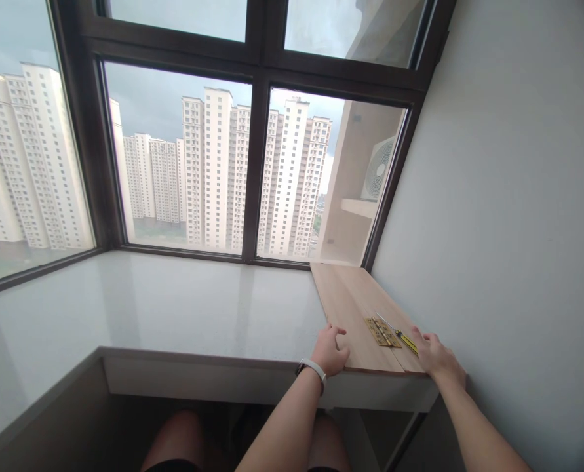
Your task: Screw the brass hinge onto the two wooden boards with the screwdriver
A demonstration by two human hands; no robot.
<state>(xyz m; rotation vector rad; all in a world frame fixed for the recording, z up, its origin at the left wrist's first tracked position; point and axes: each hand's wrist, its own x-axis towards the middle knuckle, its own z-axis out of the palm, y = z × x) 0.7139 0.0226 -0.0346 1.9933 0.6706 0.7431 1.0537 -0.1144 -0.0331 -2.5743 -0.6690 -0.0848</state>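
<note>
Two light wooden boards (343, 298) lie side by side on the right end of the white sill. A brass-coloured hinge (383, 333) rests flat near their seam, close to the front edge. Beside it lies a screwdriver (406, 341) with a yellow-and-black handle, its shaft pointing away to the left. My left hand (331, 351), wearing a white-banded watch, is at the left edge of the boards, fingers loosely bent and apart. My right hand (436, 359) is over the right edge, thumb apart from the fingers and close to the handle's end; its fingertips are partly hidden.
The white sill (188, 308) runs left along dark-framed windows (257, 164), with tall buildings outside. A grey-white wall (508, 216) rises close on the right. Below the sill's front edge are my legs (181, 436) and an open recess (390, 426).
</note>
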